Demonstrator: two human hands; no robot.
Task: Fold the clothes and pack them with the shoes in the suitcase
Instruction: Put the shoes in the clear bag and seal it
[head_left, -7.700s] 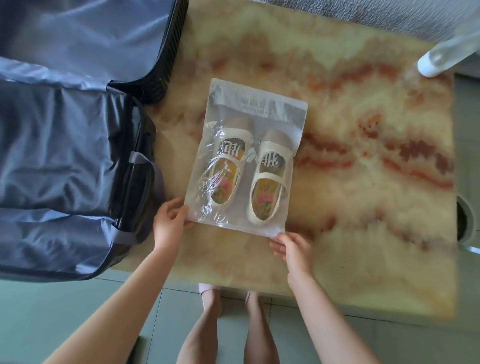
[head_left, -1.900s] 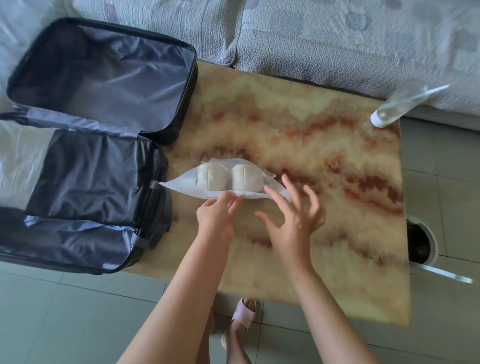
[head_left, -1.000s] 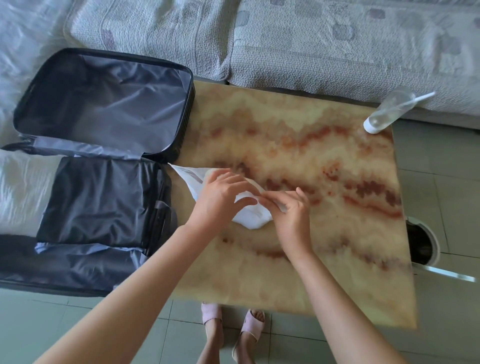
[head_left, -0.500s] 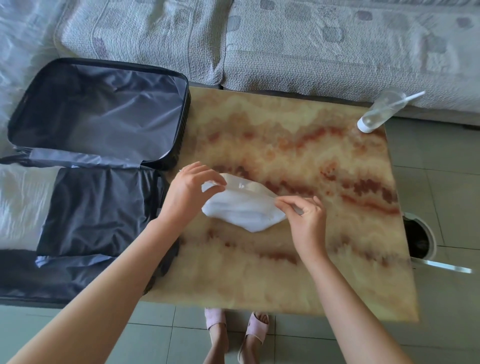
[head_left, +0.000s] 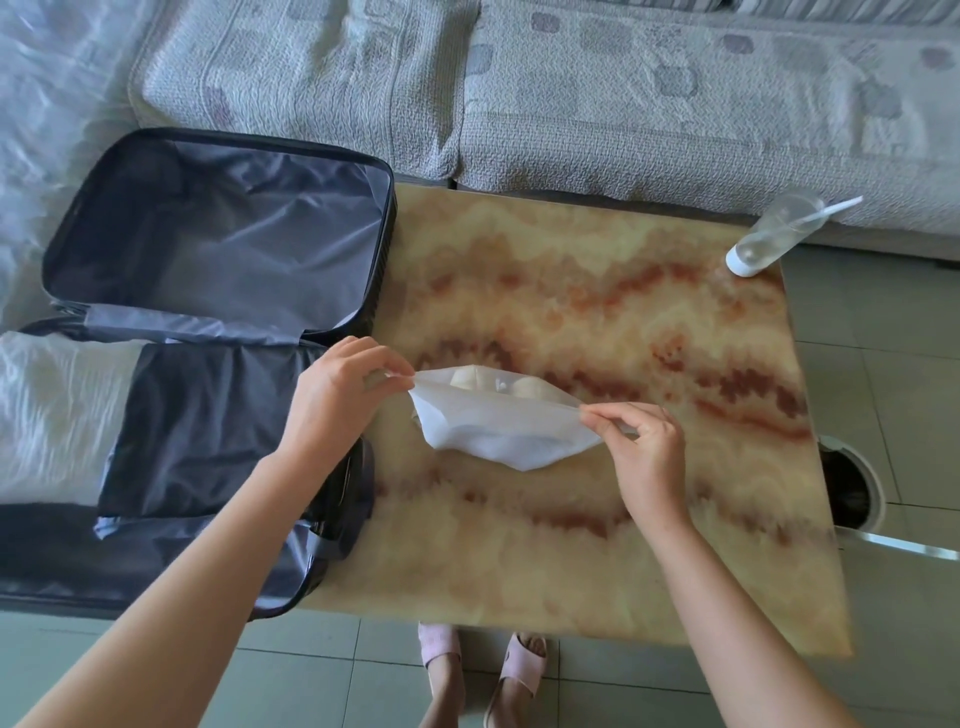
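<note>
A frosted plastic bag (head_left: 493, 426) holding a pair of cream shoes (head_left: 470, 375) hangs just above the marble table (head_left: 597, 545). My left hand (head_left: 337, 395) pinches the bag's left top corner. My right hand (head_left: 644, 452) pinches its right top corner, so the bag's top edge is stretched between them. Only the shoes' pale ends show at the bag's mouth. The open black suitcase (head_left: 218, 244) lies to the left with grey lining, its far half empty and its near half covered by a dark flap (head_left: 208, 431).
A clear bottle with a white cap (head_left: 769, 239) lies at the table's far right corner. A grey quilted sofa (head_left: 571, 93) runs along the back. White fabric (head_left: 52, 410) lies left of the suitcase. A round bin (head_left: 847, 488) stands on the tiled floor at the right.
The bag went from flat on the table to upright, then lifted. Over the last half second my hands moved apart along its top edge, pulling it taut.
</note>
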